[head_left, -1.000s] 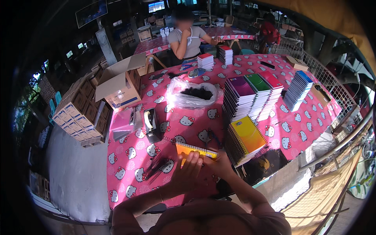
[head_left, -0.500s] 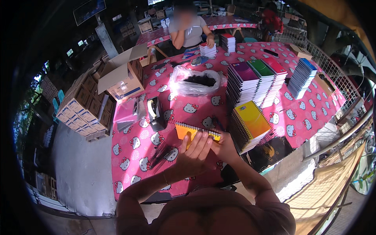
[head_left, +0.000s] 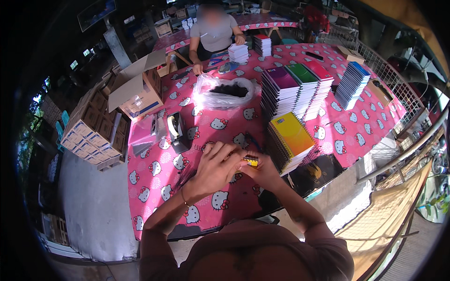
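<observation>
Pink tabletop (head_left: 241, 206): carries yellow-topped stack (head_left: 291, 136) at right. Left hand (head_left: 213, 167): curled over notebook (head_left: 252, 162), grip partly hidden, cannot tell whether pinching. Right hand (head_left: 264, 172): grip pinching notebook's right end. Notebook: between hands, left of stack.

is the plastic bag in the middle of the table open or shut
Open: the plastic bag has its mouth spread wide, and a black heap shows inside.
</observation>
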